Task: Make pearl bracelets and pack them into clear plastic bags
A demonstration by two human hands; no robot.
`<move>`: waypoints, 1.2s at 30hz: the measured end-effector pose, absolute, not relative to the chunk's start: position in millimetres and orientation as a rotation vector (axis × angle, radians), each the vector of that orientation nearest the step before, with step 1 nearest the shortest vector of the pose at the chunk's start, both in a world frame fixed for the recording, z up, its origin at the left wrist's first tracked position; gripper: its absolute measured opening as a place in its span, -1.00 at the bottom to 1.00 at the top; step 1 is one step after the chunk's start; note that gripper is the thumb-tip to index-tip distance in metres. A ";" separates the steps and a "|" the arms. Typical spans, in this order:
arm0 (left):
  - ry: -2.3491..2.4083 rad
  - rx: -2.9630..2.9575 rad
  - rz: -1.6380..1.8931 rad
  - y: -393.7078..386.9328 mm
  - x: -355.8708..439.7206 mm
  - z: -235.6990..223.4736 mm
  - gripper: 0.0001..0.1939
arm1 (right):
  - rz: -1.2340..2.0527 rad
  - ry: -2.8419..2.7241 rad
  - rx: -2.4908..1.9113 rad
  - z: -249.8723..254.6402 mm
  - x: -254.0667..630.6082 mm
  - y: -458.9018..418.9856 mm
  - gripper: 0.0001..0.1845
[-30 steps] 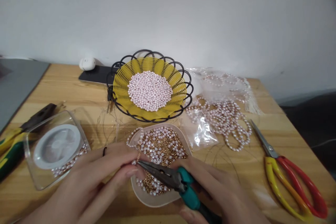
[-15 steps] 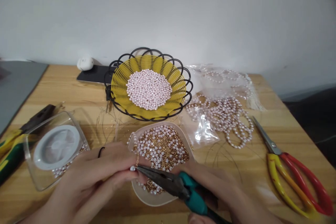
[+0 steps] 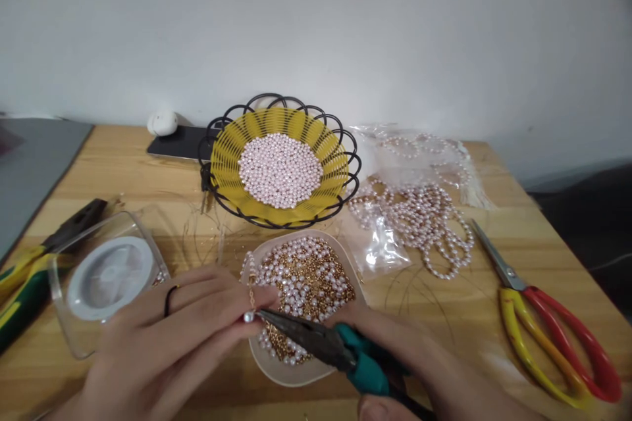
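My left hand is closed, pinching a pearl bead between thumb and forefinger. From the bead a thin gold chain runs up over the forefinger toward a short strand of pearl beads. My right hand grips needle-nose pliers with teal and black handles. The plier tips touch or nearly touch the metal just right of the bead; whether the jaws hold wire is too small to tell. Below both hands lies a cream dish of mixed white pearl and gold beads.
Behind the dish stands a yellow basket of pink-white beads. Bead strands and plastic bags lie right of it, then scissors. At left are a clear box with a spool and another pair of pliers. A phone lies behind.
My left hand has rolled slightly, so more of the gold chain and strand shows above the bead. The pliers stay at the bead, with their tips shifted a little left.
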State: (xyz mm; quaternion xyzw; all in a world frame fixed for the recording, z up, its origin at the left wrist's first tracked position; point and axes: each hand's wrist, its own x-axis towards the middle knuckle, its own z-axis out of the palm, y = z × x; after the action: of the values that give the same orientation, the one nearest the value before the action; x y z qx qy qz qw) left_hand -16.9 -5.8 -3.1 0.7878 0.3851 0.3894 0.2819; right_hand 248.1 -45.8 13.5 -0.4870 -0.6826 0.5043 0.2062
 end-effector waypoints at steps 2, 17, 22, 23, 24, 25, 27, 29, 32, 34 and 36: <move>1.032 2.199 0.974 -3.7 -17.4 2.5 -0.73 | 1.366 -1.878 -1.418 13.7 250.3 -46.5 -0.64; 1.065 1.911 0.991 -7.0 -15.1 2.4 -0.82 | 1.065 -1.800 -1.495 -1.1 264.2 -52.9 -0.53; 1.092 1.905 0.997 -4.5 -11.9 5.7 -0.85 | 0.859 -1.828 -1.562 -1.0 274.6 -51.0 -0.61; 1.098 1.913 1.005 -3.5 -11.1 6.9 -0.86 | 0.817 -1.846 -1.595 -1.9 278.8 -52.1 -0.64; 1.094 1.923 1.012 -2.6 -10.7 7.9 -0.87 | 0.762 -1.861 -1.638 -3.8 284.0 -54.3 -0.66; 1.086 1.933 1.023 -1.9 -10.7 8.5 -0.88 | 0.699 -1.876 -1.687 -6.9 289.9 -57.7 -0.67; 1.067 1.944 1.033 -1.1 -11.6 8.5 -0.87 | 0.555 -1.900 -1.780 -16.6 303.1 -67.9 -0.68; 1.034 1.931 1.036 -0.7 -13.7 7.7 -0.85 | 0.411 -1.915 -1.833 -30.0 314.9 -81.1 -0.68; 0.974 1.884 1.011 0.4 -18.7 5.7 -0.83 | 0.220 -1.900 -1.856 -52.1 323.0 -100.2 -0.69; 0.939 1.812 0.982 2.3 -22.7 3.9 -0.84 | 0.111 -1.893 -1.835 -64.6 321.9 -108.5 -0.68; 0.926 1.744 0.982 5.3 -26.0 1.9 -0.86 | 0.053 -1.881 -1.814 -73.4 318.6 -112.4 -0.67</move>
State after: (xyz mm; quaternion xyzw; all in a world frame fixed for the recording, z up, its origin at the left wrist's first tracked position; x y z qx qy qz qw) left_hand -26.0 5.3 1.9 0.7056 0.3746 0.3974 0.4515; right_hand 318.6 -112.4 -73.4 -0.6700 -0.6947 0.0194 0.2610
